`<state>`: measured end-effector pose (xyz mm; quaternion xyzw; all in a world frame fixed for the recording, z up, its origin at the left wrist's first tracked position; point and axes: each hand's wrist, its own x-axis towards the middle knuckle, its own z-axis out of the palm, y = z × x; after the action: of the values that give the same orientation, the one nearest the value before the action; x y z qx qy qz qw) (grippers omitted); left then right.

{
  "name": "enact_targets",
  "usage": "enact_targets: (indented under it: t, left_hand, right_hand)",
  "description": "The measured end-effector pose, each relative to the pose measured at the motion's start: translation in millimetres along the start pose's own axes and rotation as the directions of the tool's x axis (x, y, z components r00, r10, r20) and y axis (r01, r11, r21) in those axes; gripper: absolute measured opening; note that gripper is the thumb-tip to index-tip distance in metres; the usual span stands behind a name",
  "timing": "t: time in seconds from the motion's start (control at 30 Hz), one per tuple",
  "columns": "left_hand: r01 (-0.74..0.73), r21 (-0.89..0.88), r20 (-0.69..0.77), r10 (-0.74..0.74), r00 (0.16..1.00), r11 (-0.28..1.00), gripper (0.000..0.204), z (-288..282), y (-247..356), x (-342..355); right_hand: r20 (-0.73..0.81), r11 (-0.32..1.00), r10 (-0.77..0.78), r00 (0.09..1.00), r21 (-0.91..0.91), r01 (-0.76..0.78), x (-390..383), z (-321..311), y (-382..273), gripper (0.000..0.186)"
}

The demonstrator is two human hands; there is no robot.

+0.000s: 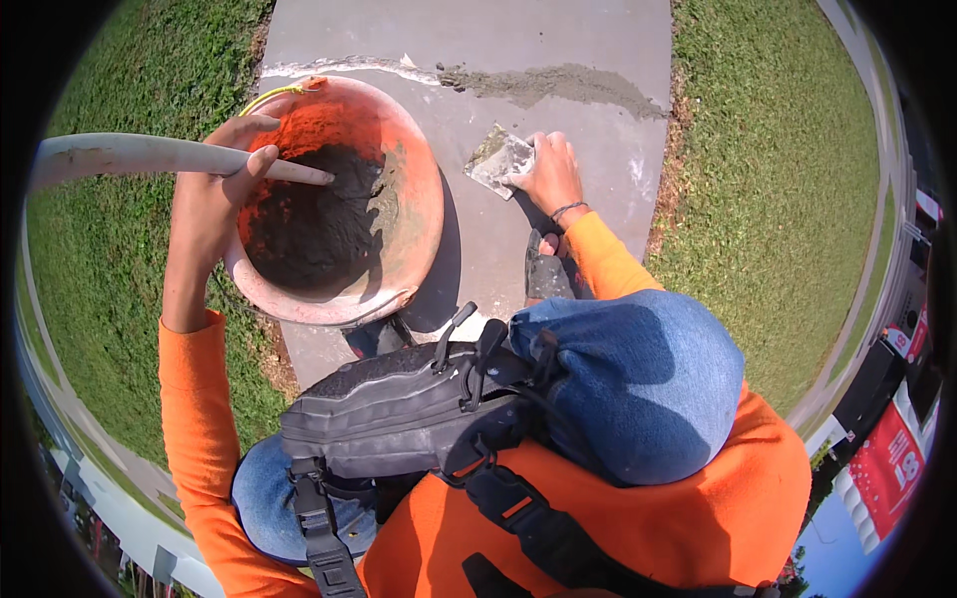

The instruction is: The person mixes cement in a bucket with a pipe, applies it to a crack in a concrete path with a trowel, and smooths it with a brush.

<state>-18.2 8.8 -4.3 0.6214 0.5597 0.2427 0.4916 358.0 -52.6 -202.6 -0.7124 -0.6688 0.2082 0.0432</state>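
A weathered orange bucket [334, 274] with a yellow cord on its rim holds dark grey wet mortar [309, 224]. My left hand [214, 199] grips a long pale pole [110, 155] at the bucket's left rim, the pole's tip over the mortar. My right hand [548, 174] is closed on a square, mortar-smeared metal blade [488, 159], low over the concrete path [459, 30] to the right of the bucket. A streak of rough grey mortar [558, 85] runs across the path beyond both.
Grass [768, 199] borders both sides of the path. My denim-clad knees [638, 379] and a black waist bag [399, 409] are just below the bucket and trowel. A red and white banner [887, 458] shows at the far lower right.
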Motion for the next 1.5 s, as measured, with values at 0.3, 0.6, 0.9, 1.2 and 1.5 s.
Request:
enact_targets:
  t: [0.3,0.6,0.9,1.2,1.5]
  left_hand:
    - [0.043,0.028,-0.02,-0.043,0.999,0.999,0.032,3.2,3.8,-3.9]
    - [0.037,0.013,-0.009,-0.037,0.999,0.999,0.038,0.2,3.0,-10.4]
    - [0.069,0.106,-0.053,-0.063,0.997,0.992,0.03,-3.3,6.8,-13.2]
    - [0.138,0.137,-0.097,-0.125,0.987,0.981,0.024,-8.8,-4.1,-15.4]
    - [0.118,0.116,-0.096,-0.107,0.99,0.986,0.023,-13.7,-12.4,-15.5]
  right_hand:
    - [-0.018,0.496,0.186,0.982,0.865,-0.078,87.1,-19.0,0.4,0.017]
    - [-0.151,0.921,-0.168,0.974,0.33,0.21,153.7,-6.9,-56.8,0.033]
    - [0.009,0.867,-0.497,0.868,-0.041,0.497,151.7,-50.1,-47.7,0.029]
    - [-0.134,0.865,-0.502,0.854,-0.053,0.5,152.8,-34.7,-46.8,0.025]
    - [-0.124,0.847,-0.531,0.838,-0.088,0.524,140.4,-29.8,-47.5,0.025]
